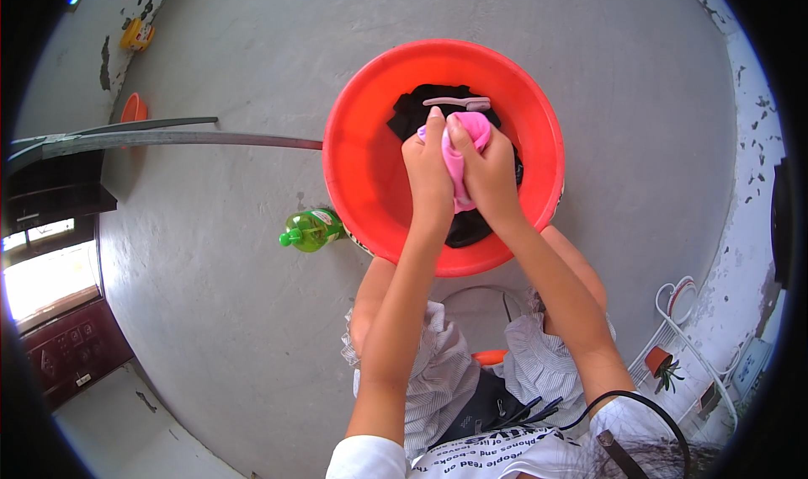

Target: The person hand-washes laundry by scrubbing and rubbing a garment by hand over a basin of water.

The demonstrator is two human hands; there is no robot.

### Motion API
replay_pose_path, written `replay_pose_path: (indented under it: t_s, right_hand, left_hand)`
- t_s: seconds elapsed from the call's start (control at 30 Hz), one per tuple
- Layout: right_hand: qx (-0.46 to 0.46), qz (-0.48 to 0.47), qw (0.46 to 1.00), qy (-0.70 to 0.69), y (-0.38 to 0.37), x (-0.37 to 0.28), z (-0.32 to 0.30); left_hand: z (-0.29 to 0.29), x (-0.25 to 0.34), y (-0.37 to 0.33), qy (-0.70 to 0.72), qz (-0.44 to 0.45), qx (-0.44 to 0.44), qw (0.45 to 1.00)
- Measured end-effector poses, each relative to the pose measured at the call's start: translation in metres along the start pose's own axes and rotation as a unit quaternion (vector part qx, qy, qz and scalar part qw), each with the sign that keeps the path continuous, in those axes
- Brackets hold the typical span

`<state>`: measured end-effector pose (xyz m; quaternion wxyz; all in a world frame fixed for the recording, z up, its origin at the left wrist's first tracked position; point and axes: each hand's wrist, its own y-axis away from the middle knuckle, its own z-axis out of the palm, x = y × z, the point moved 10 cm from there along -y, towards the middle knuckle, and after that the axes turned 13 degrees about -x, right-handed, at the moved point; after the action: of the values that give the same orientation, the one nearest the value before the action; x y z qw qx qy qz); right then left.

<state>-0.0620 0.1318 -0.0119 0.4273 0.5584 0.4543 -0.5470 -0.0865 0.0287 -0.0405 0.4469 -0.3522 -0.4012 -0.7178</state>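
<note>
Both my hands are closed on a bunched pink cloth [474,127], held over a large red basin [368,155]. My left hand [430,178] grips its left side, and my right hand [491,178] its right, thumbs pointing away from me. Under them in the basin lies black fabric [410,111], partly hidden by my hands and the pink cloth. A pale pink brush-like tool [457,103] with a long handle rests on the black fabric's far part. Which garment the pink cloth is, I cannot tell.
A green liquid bottle [310,231] is beside the basin at left. Grey bars [185,138] reach toward the basin's left rim. Farther left are a small orange tub [135,109] and a yellow container [137,35]. At right, a white rack [673,323] holds a potted plant [659,362].
</note>
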Motion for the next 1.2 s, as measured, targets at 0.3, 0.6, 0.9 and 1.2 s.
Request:
replay_pose_path:
  t_s: [0.3, 0.6, 0.9, 1.2]
  right_hand:
    - [-0.004, 0.044, 0.998, -0.046, -0.014, 0.021, -0.012]
    - [-0.035, -0.021, 0.998, 0.044, 0.008, -0.01, 0.014]
    - [0.03, 0.006, 0.999, -0.036, -0.003, 0.002, -0.01]
    - [0.004, 0.032, 0.998, -0.061, -0.009, 0.012, -0.01]
  left_hand:
    - [0.001, -0.015, 0.003, -0.05, -0.065, 0.009, 0.997]
    - [-0.018, -0.004, -0.014, 0.025, -0.022, 0.015, 0.999]
    - [0.008, -0.002, -0.003, -0.009, -0.012, 0.003, 1.0]
    - [0.007, -0.006, 0.008, -0.053, -0.027, -0.009, 0.998]
